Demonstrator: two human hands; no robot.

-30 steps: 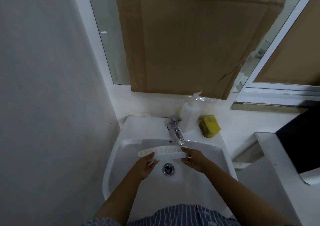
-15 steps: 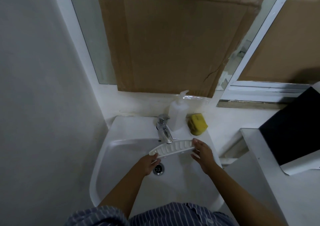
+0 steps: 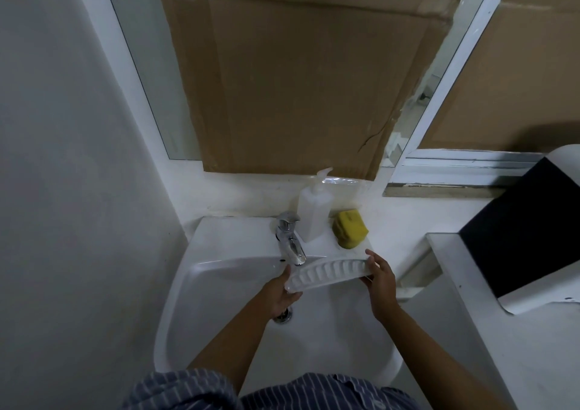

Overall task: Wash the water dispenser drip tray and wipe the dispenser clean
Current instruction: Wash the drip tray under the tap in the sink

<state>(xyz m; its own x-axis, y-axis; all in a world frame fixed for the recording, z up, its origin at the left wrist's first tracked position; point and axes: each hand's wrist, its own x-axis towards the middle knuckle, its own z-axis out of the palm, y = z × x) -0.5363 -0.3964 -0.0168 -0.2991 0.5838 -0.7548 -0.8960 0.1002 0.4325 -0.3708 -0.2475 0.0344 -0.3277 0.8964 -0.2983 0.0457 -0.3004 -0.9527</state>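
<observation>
Head view: the white drip tray (image 3: 328, 274) is held over the basin of the sink (image 3: 219, 252), just in front of the chrome faucet (image 3: 290, 241) and a little to its right. The tray is long, curved and ribbed, and it tilts — its right end sits higher than its left. The left hand (image 3: 279, 290) is closed on the tray's lower left end, directly below the faucet's spout, with the fingers wrapped under the edge. The right hand (image 3: 381, 279) grips the raised right end, fingers (image 3: 373, 257) curled over the top rim. The drain (image 3: 284, 314) lies in front of the faucet, partly covered by the left wrist. Behind and just right of the faucet stands a white pump bottle (image 3: 312, 213), and further right of it a yellow sponge (image 3: 350, 227) rests on the sink's ledge. Whether water runs from the faucet — I cannot tell.
</observation>
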